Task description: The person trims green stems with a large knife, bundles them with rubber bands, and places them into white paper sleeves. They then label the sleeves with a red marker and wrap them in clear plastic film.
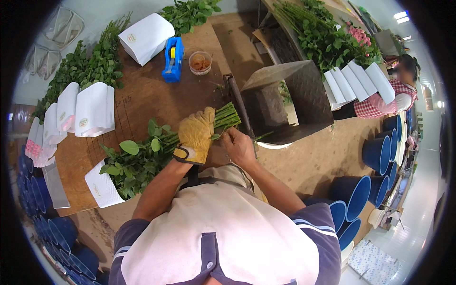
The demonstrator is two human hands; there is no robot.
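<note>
My left hand [196, 135], in a yellow work glove with a dark cuff, grips a bunch of leafy green flower stems [140, 169]. The cut ends point right, out past the glove. At the bunch's left end a white corrugated paper wrap [97, 187] surrounds the leaves; the flower heads are not visible. My bare right hand [239, 146] is just below the cut ends, its fingers curled together close to a small leaf. Whether a thin piece is pinched in them is hidden. A loose stem piece [264, 135] shows just beyond that hand.
A blue tape dispenser [173, 60] and a tub of rubber bands [200, 63] stand on the wooden table [149, 92]. White-wrapped bunches [94, 110] lie left. A dark metal chute [302, 96] adjoins the right edge. Blue buckets [351, 196] and another person [386, 101] are right.
</note>
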